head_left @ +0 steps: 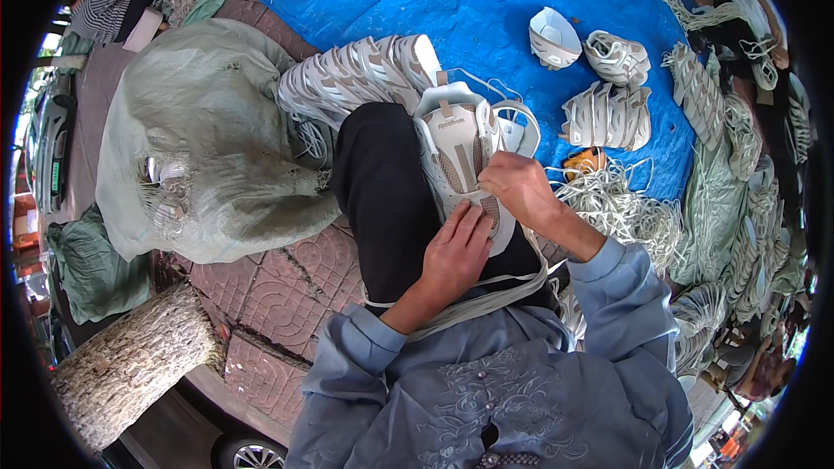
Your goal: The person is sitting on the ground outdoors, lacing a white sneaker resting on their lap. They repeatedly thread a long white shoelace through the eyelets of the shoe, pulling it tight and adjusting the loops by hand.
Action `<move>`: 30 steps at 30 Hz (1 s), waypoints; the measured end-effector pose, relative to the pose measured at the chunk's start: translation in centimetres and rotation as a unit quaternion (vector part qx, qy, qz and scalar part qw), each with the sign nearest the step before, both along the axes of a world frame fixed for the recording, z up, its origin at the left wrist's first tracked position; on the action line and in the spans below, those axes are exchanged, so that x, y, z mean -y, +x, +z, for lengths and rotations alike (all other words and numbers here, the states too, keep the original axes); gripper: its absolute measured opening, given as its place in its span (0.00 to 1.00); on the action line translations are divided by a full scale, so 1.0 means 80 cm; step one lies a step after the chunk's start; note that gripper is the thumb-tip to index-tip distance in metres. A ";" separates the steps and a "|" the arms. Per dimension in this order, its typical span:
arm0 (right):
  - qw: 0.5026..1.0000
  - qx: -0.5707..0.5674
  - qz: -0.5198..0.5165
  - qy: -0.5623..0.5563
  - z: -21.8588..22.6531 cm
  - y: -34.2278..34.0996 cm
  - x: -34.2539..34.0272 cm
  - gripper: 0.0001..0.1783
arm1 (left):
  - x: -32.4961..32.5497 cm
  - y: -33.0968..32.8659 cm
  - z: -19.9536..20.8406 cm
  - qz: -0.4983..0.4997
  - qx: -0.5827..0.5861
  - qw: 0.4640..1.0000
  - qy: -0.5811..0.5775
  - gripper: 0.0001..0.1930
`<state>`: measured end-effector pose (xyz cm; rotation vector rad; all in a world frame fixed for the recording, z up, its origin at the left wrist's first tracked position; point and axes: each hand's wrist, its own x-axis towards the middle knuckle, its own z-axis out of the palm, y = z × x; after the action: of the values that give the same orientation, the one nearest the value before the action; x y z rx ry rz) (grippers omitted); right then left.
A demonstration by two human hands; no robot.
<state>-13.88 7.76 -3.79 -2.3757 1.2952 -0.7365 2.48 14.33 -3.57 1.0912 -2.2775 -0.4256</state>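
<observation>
A pale shoe upper (453,141) rests on the lap, one o'clock from centre, under two hands.
The right hand's (521,191) bent fingertips bunch at the lacing edge, hiding any pinch; the left hand's (458,247) fingers stretch over the toe, thumb obscured; neither hold can be told. Smooth panels edge beige mesh. From the upper, tangled laces (638,221) heap at four o'clock; a woven sack (217,148) bulges at nine.
</observation>
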 end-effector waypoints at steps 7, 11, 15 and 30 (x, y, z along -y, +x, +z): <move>0.995 -0.018 -0.047 0.085 0.005 0.009 -0.004 0.01 | -0.003 0.002 0.000 0.014 -0.041 0.999 0.007 0.17; 0.992 0.010 -0.071 0.100 -0.001 0.014 -0.002 0.01 | -0.002 0.001 0.001 0.017 -0.058 0.998 0.001 0.16; 0.995 -0.017 -0.048 0.084 0.002 0.020 -0.002 0.01 | -0.004 0.004 0.002 0.023 -0.065 0.998 0.010 0.16; 0.982 0.066 -0.089 0.152 0.029 0.021 -0.001 0.07 | 0.059 0.019 0.004 0.039 0.008 0.999 -0.014 0.08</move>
<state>-12.21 7.84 -1.47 -1.9582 1.4595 -0.6765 4.01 9.59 -3.26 1.1681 -2.2391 -0.3545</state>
